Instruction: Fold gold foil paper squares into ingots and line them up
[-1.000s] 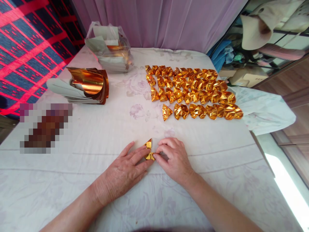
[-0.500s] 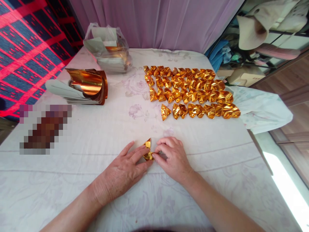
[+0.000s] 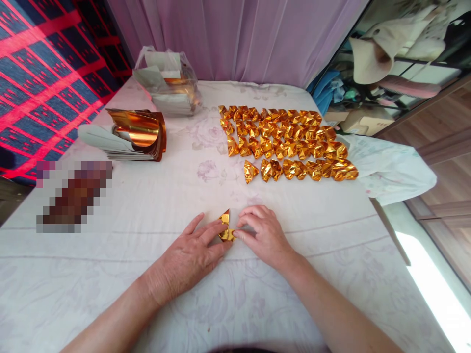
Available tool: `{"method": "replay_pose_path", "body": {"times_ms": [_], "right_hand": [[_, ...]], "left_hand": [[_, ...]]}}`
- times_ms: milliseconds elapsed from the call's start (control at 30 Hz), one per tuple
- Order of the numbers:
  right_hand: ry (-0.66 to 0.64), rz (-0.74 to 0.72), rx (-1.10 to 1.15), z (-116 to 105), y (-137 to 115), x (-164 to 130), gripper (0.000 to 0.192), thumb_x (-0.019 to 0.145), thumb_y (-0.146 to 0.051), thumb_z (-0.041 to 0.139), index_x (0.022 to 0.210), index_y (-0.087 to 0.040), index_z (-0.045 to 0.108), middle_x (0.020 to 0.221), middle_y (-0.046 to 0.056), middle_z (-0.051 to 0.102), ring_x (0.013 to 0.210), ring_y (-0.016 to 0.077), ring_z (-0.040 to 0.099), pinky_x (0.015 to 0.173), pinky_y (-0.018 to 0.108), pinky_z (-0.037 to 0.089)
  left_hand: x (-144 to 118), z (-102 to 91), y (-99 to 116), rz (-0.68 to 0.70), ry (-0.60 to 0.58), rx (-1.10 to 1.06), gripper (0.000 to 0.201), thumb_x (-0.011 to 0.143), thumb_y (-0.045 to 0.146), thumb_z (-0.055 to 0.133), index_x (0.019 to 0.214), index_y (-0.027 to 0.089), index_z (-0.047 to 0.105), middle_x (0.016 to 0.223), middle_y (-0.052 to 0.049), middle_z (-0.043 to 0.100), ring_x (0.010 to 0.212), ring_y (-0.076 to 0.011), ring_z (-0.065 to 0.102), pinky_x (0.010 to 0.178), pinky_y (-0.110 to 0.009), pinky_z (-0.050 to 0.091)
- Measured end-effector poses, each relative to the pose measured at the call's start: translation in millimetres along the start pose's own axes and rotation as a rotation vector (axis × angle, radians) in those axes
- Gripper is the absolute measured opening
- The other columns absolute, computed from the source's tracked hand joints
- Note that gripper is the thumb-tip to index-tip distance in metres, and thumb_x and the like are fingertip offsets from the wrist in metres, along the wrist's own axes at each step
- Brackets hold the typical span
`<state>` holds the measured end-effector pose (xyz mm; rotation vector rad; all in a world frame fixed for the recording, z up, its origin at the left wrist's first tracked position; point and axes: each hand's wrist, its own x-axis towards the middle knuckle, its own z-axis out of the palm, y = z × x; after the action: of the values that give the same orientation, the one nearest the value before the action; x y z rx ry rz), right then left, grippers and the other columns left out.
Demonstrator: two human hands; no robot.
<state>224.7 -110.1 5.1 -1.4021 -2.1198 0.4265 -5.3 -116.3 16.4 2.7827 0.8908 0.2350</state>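
A small piece of folded gold foil paper [image 3: 225, 217] lies on the cloth, with a pointed corner toward the far side and a short flap on its right. My left hand [image 3: 189, 252] rests flat on it, fingers spread, the index and middle fingertips pressing its surface and the thumb by its near edge. At the flap, my right hand [image 3: 263, 235] has its thumb and index finger curled in a pinch on the foil's right end. The fingers hide part of the paper.
Folded gold foil pieces [image 3: 287, 130] stand in several rows at the back right. A stack of curled foil sheets [image 3: 136, 139] sits at the left, before a plastic bag of paper [image 3: 169, 88]. A pixelated patch [image 3: 75, 196] covers something nearer. A white bag [image 3: 397, 166] hangs at the right edge.
My right thumb and fingers have shifted slightly at the foil's right flap, which now shows more. My left hand stays on the paper. The whole view has shifted a little.
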Motion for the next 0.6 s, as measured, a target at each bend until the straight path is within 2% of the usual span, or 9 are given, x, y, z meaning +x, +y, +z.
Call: {"method": "replay_pose_path", "body": {"times_ms": [267, 367, 467, 600], "right_hand": [[-0.042, -0.067, 0.066, -4.2, 9.6, 3.8, 0.009, 0.085, -0.014, 0.067, 0.081, -0.022, 0.066, 0.094, 0.002, 0.068, 0.09, 0.0188, 0.061, 0.083, 0.036, 0.046], [-0.035, -0.057, 0.025, -3.3, 5.7, 2.3, 0.008, 0.081, -0.018, 0.073, 0.083, -0.023, 0.067, 0.095, 0.003, 0.067, 0.092, 0.0203, 0.06, 0.084, 0.037, 0.046], [-0.043, -0.023, -0.013, -2.3, 1.8, 1.1, 0.018, 0.074, -0.025, 0.081, 0.084, -0.023, 0.066, 0.097, 0.003, 0.066, 0.095, 0.0226, 0.059, 0.084, 0.039, 0.044], [-0.062, -0.025, -0.013, -1.7, 2.8, 1.5, 0.015, 0.077, -0.021, 0.078, 0.085, -0.024, 0.066, 0.097, 0.002, 0.065, 0.095, 0.0207, 0.059, 0.084, 0.037, 0.043]], "left_hand": [[1.6, -2.0, -0.4, 0.006, -0.018, 0.0, 0.029, 0.099, 0.032, 0.049, 0.126, 0.03, 0.059, 0.139, -0.009, 0.055, 0.13, -0.0237, 0.054, 0.118, -0.057, 0.025], [1.9, -1.9, 0.1, -0.002, -0.003, -0.001, 0.029, 0.099, 0.031, 0.05, 0.126, 0.031, 0.059, 0.139, -0.009, 0.055, 0.128, -0.0235, 0.055, 0.118, -0.057, 0.024], [1.5, -1.4, -0.6, 0.0, 0.007, 0.0, 0.032, 0.097, 0.029, 0.052, 0.128, 0.032, 0.058, 0.14, -0.009, 0.054, 0.127, -0.0244, 0.056, 0.117, -0.059, 0.025], [0.7, -3.8, -5.8, 0.031, 0.012, -0.032, 0.031, 0.098, 0.026, 0.05, 0.126, 0.031, 0.06, 0.14, -0.009, 0.054, 0.126, -0.0212, 0.057, 0.118, -0.057, 0.023]]}}
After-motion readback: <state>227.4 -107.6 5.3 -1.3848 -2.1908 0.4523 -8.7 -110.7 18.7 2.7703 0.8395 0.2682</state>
